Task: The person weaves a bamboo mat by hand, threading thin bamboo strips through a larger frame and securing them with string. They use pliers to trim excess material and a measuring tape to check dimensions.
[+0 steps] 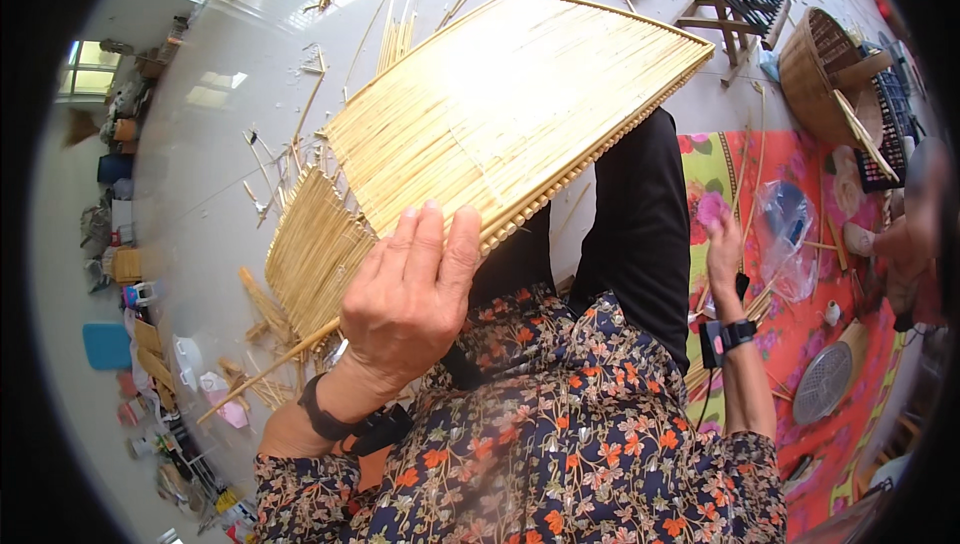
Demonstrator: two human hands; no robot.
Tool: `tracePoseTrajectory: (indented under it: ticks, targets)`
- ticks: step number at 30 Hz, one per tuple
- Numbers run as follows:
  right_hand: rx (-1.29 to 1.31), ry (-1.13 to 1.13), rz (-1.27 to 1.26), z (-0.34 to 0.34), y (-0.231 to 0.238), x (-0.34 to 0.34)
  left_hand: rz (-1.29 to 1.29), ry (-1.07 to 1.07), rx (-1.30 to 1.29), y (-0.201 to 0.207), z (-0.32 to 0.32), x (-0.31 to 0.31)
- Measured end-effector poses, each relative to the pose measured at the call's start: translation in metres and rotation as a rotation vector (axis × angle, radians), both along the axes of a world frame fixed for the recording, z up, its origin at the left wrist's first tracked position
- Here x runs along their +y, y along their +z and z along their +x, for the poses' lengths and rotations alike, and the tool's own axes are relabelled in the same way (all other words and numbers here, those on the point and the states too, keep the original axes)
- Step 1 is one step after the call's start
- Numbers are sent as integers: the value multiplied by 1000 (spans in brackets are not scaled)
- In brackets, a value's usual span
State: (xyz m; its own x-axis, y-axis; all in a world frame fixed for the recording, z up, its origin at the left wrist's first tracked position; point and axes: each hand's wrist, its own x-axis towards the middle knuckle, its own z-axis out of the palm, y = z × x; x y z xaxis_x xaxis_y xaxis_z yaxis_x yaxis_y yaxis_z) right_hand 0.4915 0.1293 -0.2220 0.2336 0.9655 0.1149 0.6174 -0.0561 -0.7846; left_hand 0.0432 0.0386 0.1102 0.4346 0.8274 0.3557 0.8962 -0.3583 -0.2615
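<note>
My left hand [410, 279] grips the lower edge of a wide, curved panel of pale yellow reed strips [470, 94], fingers over its face and thumb hidden. A corded, beaded-looking rim runs along the panel's right edge. Below its left corner hangs a smaller section of darker strips [318, 244]. A thin stick [270, 369] slants out from beside my left wrist. Held out to the right above the floral cloth, my right hand [725, 254] has its fingers extended, with no object visible in it. Thin strips [752, 169] pass close to it.
A red floral cloth [735, 159] covers the floor at right, bearing a clear plastic bag [790, 254] and a round grey mesh disc [823, 382]. Beyond are a wooden basket [815, 69] and a folding stool [735, 4]. Loose strips [398, 39] litter the tiles; a blue stool [107, 346] stands left.
</note>
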Motion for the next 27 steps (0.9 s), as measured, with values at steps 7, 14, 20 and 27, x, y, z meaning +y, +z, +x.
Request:
tracePoseTrajectory:
  ticks: [7, 14, 20, 27]
  targets:
    - [359, 741, 209, -181, 268, -21, -6, -17, -52, 0, -1, 8]
    - [876, 892, -415, -214, 240, -26, -15, -10, -71, -2, -2, 3]
    - [851, 785, -510, -201, 241, -32, 1, -1, -106, -7, -4, 1]
    - [746, 954, -502, -240, 247, -18, -5, 21, -139, -6, -1, 2]
